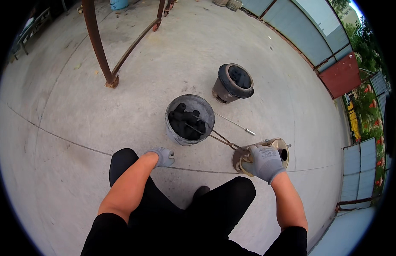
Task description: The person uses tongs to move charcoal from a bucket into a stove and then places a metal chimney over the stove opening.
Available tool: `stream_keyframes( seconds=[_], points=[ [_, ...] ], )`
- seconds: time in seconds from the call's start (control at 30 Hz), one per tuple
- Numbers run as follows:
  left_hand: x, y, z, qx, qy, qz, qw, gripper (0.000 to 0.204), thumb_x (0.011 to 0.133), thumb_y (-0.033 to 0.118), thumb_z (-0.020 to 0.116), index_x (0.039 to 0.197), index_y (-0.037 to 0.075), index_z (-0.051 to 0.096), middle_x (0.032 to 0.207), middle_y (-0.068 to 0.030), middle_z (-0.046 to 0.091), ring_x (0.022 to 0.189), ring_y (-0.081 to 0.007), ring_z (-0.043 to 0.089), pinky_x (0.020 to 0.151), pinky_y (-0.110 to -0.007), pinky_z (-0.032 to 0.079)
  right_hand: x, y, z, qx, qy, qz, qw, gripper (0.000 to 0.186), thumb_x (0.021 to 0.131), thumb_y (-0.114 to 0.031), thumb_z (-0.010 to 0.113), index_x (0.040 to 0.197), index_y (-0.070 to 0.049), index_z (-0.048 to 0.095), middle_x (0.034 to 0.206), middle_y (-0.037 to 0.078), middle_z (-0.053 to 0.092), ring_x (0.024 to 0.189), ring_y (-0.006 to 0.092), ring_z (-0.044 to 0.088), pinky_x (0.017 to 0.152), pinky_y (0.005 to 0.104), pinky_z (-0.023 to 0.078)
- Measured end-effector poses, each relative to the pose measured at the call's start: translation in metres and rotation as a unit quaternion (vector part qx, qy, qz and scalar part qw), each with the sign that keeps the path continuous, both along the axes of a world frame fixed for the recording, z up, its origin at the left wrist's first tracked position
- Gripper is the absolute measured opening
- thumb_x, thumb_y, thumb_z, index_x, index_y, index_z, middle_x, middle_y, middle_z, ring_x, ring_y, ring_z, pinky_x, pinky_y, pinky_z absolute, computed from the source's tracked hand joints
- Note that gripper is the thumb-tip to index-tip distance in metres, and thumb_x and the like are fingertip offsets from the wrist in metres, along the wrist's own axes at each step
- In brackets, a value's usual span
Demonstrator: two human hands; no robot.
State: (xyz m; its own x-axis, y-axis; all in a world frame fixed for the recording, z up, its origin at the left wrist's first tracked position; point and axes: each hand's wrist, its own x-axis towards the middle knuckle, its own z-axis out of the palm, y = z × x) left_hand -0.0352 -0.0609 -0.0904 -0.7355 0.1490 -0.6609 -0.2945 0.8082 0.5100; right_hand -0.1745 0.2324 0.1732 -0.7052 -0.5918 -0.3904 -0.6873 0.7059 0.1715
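Note:
My gloved left hand (pixel 163 157) is by my left knee, fingers curled with nothing visible in them. My gloved right hand (pixel 265 163) grips the handle end of long metal tongs (pixel 221 138), over a metal canister (pixel 238 163) with a dark round opening. The tongs reach into a grey bucket (pixel 171 128) holding several black charcoal pieces (pixel 181 123); their tips are hard to make out among them. A thin rod with a silver handle (pixel 250 132) lies on the floor right of the bucket.
A dark round stove (pixel 223 89) filled with black pieces stands beyond the bucket on the concrete floor (pixel 70 166). A rusty metal frame (pixel 100 51) on wheels is at upper left, a blue container (pixel 118 3) behind it. Metal fence panels (pixel 309 30) line the right side.

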Motion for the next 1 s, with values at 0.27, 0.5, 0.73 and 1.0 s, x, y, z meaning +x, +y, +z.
stream_keyframes(
  seconds=[0.27,0.5,0.73,1.0],
  points=[
    [0.001,0.001,0.007,0.010,-0.006,0.024,1.000,0.060,0.092,0.044,0.050,0.142,0.011,0.053,0.135,-0.0204,0.061,0.124,-0.0381,0.057,0.105,-0.045,0.045,-0.017,-0.057,0.006,0.133,0.080,0.167,0.974,0.028,0.094,-0.033,0.059,0.107,-0.009,0.066,0.102,0.011,0.070,0.098,0.0247,0.068,0.092,0.0391,0.043],
    [0.004,0.004,0.021,0.004,-0.013,0.046,0.999,0.059,0.094,0.043,0.048,0.144,0.012,0.051,0.134,-0.0201,0.062,0.125,-0.0368,0.057,0.105,-0.045,0.045,-0.029,-0.113,0.012,0.174,0.108,0.205,0.957,0.022,0.092,-0.027,0.059,0.098,-0.009,0.070,0.098,0.011,0.071,0.093,0.0269,0.069,0.087,0.0412,0.047],
    [0.001,0.006,0.027,0.004,-0.007,0.045,0.999,0.059,0.094,0.044,0.049,0.143,0.012,0.052,0.133,-0.0195,0.062,0.125,-0.0366,0.058,0.106,-0.044,0.045,-0.033,-0.160,0.016,0.216,0.094,0.253,0.938,0.018,0.091,-0.016,0.062,0.098,-0.011,0.078,0.094,0.009,0.076,0.089,0.0260,0.073,0.074,0.0426,0.050],
    [0.006,-0.001,0.016,0.014,-0.007,0.078,0.997,0.058,0.093,0.043,0.050,0.142,0.012,0.053,0.131,-0.0197,0.064,0.123,-0.0368,0.059,0.104,-0.044,0.046,-0.041,-0.131,0.032,0.219,0.059,0.232,0.946,0.022,0.089,-0.019,0.062,0.099,-0.007,0.076,0.089,0.014,0.074,0.084,0.0289,0.072,0.069,0.0412,0.054]
  ],
)
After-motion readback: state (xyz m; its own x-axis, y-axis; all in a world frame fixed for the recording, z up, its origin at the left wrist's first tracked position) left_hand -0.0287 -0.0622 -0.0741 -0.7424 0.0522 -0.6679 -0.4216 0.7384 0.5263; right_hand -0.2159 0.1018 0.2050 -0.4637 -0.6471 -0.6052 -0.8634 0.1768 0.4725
